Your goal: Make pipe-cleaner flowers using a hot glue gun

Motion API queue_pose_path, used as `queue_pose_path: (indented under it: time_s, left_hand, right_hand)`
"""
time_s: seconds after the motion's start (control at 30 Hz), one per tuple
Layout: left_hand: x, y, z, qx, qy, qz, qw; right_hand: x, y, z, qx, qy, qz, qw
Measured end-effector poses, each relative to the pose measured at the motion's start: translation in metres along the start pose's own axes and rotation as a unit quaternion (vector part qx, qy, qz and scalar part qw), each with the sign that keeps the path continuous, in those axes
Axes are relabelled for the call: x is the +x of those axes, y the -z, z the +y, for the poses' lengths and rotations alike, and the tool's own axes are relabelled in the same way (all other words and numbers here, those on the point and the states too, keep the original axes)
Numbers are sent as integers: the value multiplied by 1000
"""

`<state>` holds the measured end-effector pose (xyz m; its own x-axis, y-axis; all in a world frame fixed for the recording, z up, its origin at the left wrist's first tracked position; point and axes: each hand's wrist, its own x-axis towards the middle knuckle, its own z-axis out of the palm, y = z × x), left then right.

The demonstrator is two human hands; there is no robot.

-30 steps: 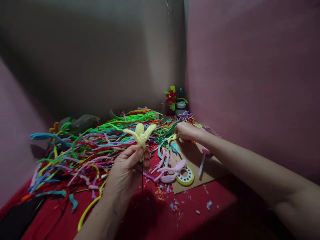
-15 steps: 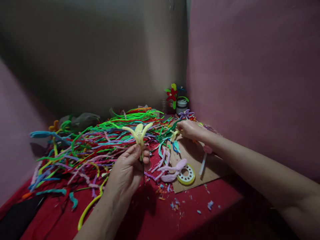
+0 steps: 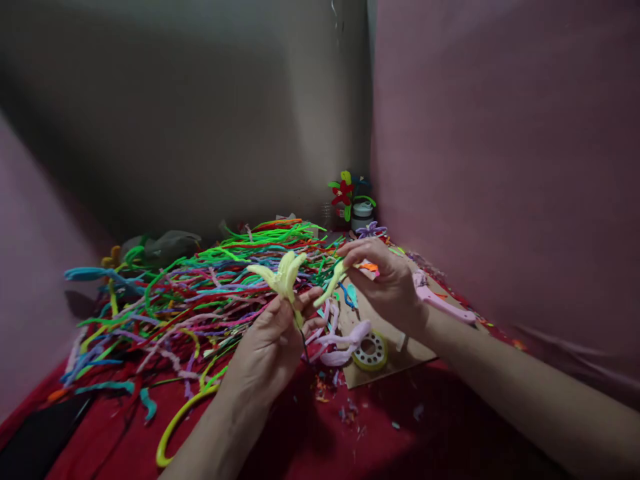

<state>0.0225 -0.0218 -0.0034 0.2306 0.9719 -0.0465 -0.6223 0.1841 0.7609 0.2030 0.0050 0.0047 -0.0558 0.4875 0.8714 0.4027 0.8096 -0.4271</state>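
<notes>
My left hand (image 3: 277, 340) is closed around the base of a pale yellow pipe-cleaner flower (image 3: 283, 277), whose petals spread upward. A dark thin stem hangs below those fingers. To the right, my right hand (image 3: 385, 280) pinches a pale yellow pipe-cleaner petal (image 3: 330, 287) by its upper end, and its free end slants down toward the left fingers. A small gap seems to lie between petal and flower. Under the right hand is a brown cardboard sheet (image 3: 360, 377) bearing a yellow-rimmed tape roll (image 3: 371, 351) and lilac pipe-cleaner petals (image 3: 340, 347).
A broad heap of coloured pipe cleaners (image 3: 200, 300) covers the left of the red cloth (image 3: 370, 440). Finished flowers (image 3: 343, 193) stand beside a lidded jar (image 3: 363, 215) in the corner. A pink-handled tool (image 3: 445, 303) lies at the right, near the pink wall (image 3: 500, 167).
My right hand has come back from the far side of the cardboard, bringing a pale yellow petal toward the flower. My left hand has tilted the flower and moved slightly right.
</notes>
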Motion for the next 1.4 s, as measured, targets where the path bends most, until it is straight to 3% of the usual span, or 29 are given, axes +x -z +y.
queue_pose_path:
  time_s: [0.1,0.23,0.43,0.57,0.7,0.77,0.9,1.0,1.13,1.2,1.27,1.4]
  left_hand:
    - [-4,-1,-2,21,35,-54,998]
    - [-8,1,-2,64,60,-113,990]
    - [-6,2,-3,72,53,-106,990]
    - [-3,4,-2,84,35,-82,992]
    - [-1,9,1,80,21,-84,993]
    - [-1,10,2,79,18,-87,993]
    - [-1,10,1,90,12,-90,992]
    - [0,10,0,85,16,-79,993]
    - [3,11,1,86,9,-72,994]
    - [4,12,1,88,2,-70,994]
    - [4,11,1,85,2,-71,994]
    - [2,8,2,64,-4,-62,996]
  right_hand:
    - [-14,-10,-13,-10,13,8,1000]
    - [-23,-14,-11,-43,35,19,998]
    - [-29,-13,-11,-103,111,10,988]
    - [-34,-5,-13,-87,84,-19,992]
    - [-48,33,-2,-154,-7,-6,988]
    - [-61,60,11,-262,-84,-6,961]
    - [-89,98,32,-456,-193,-142,857]
    - [-99,104,36,-497,-209,-185,822]
    - [-99,98,37,-514,-233,-200,801]
    - [-100,98,39,-500,-236,-195,810]
    - [-103,100,41,-471,-224,-164,837]
    - [-101,101,32,-348,-219,-22,911]
